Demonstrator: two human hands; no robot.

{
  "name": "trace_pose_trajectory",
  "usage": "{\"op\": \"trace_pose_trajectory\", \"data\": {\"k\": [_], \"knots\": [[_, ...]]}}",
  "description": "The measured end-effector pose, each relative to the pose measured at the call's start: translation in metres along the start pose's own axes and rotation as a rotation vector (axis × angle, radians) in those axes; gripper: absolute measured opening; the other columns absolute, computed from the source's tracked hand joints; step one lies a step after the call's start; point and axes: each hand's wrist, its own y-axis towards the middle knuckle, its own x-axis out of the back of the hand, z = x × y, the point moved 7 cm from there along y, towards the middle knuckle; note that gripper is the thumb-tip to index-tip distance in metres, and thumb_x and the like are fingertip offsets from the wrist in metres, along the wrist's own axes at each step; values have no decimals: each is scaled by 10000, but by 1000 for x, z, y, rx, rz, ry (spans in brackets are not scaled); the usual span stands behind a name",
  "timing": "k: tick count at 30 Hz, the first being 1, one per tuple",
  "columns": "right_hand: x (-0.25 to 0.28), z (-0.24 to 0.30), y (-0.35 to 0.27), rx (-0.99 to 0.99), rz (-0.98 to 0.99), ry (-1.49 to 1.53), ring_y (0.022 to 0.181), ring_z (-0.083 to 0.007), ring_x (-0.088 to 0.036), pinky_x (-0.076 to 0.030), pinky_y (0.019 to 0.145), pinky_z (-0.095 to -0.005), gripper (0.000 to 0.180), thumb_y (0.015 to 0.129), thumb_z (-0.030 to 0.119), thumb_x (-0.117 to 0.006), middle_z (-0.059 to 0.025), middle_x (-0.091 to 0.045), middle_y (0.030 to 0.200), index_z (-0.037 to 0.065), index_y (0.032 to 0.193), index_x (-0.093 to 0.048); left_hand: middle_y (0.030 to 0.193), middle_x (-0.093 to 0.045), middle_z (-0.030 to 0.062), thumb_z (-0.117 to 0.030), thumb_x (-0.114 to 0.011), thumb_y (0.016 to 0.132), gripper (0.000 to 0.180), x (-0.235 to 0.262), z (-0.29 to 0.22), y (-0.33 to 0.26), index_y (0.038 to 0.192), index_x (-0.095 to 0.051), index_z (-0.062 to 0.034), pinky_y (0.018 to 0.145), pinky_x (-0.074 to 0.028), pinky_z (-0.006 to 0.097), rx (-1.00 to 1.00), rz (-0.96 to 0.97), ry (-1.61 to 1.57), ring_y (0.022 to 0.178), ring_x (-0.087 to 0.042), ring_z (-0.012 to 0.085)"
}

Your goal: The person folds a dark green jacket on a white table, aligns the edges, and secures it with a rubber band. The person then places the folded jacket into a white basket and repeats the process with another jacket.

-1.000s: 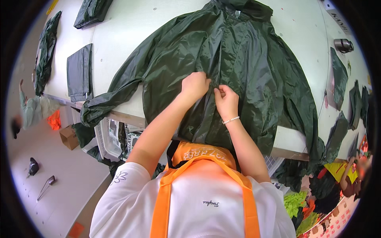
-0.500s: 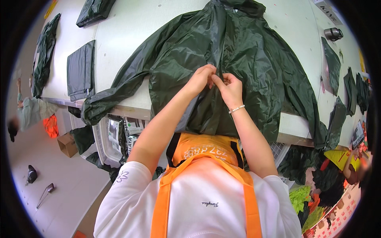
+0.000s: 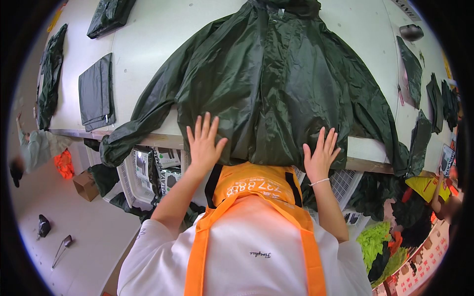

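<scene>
A dark green rain jacket (image 3: pixel 256 79) lies spread on the white table (image 3: pixel 163 29), front up, its collar away from me and its sleeves out to both sides. The hem reaches over the table's near edge. My left hand (image 3: pixel 203 145) rests flat on the lower left of the jacket, fingers spread. On the lower right, my right hand (image 3: pixel 321 155) lies flat too, fingers apart, a bracelet on its wrist. Neither hand grips anything. The front placket runs straight down between them.
Folded green garments (image 3: pixel 96 93) lie to the left, with another green bundle (image 3: pixel 109 17) farther back. A dark metallic object (image 3: pixel 412 32) stands at the far right. White baskets (image 3: pixel 129 182) sit below the table edge. A person (image 3: pixel 37 148) is at the far left.
Both hands have let go of the front placket and moved apart and nearer to me, now flat on the lower jacket. The jacket front lies smoother.
</scene>
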Motion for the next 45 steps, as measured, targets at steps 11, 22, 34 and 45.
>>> {"op": "trace_pose_trajectory", "data": {"k": [11,22,34,45], "knots": [[-10,-22,194,193,-277,-130,1391,-260,-152,-141,1077,-553,665,883,502,-471,-88,-205,1501,194,1434,-261,1454,-316,51,-499,-539,833,653,8,38,190,1379,-370,-184,1060,-193,544,-125,-273,172,1328,-292,266],[-37,110,133,80,36,810,824,-246,-590,-471,769,-335,246,759,180,-701,-121,-630,870,-15,882,-615,762,-665,133,-525,-655,730,480,-5,-65,173,734,-672,-46,649,-505,385,118,159,-36,708,-650,295],[-41,153,110,-156,55,1254,645,-113,-610,-481,613,-240,204,741,91,-704,-75,-667,745,-56,872,-649,640,-578,43,-308,-580,877,336,-37,-32,176,696,-565,-25,564,-418,273,119,367,-928,595,-532,134],[-6,177,105,234,-180,704,642,-328,-594,-483,608,-370,121,716,133,-640,-153,-616,708,12,714,-631,621,-474,-32,-250,-540,916,295,-34,-31,158,674,-515,-82,552,-341,219,177,300,-1315,579,-424,67]]}}
